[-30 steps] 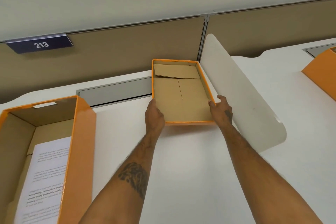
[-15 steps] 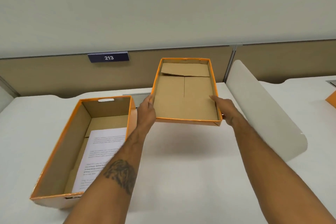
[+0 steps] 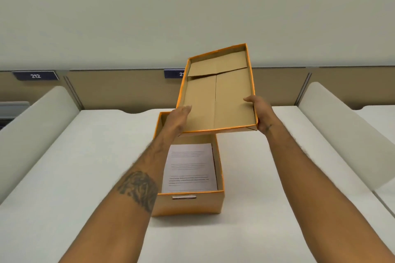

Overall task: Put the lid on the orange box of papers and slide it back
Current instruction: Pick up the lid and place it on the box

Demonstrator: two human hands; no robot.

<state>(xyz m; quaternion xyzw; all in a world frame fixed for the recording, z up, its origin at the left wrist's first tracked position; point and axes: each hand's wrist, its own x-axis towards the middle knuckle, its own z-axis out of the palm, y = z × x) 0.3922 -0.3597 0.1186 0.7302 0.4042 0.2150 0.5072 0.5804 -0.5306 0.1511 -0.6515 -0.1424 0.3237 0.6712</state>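
A: What changed?
B: Both hands, left hand (image 3: 178, 119) and right hand (image 3: 259, 113), now hold the lid (image 3: 218, 92) above the orange box (image 3: 189, 204), not beside it.
A: Fingers?
B: Grasping the lid's sides, box below them. It still faces up, needs flipping.

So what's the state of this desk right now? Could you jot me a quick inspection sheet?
Surface: white desk, bare around the box.
Job's things: orange box open, papers inside; lid held above it, hollow side up, tilted, not yet on.
Clutter: nothing seen.
Hands: left hand and right hand grip the lid's near corners.
Cables: nothing seen.
Surroundings: white dividers on both sides, tan partition behind, plate 212.
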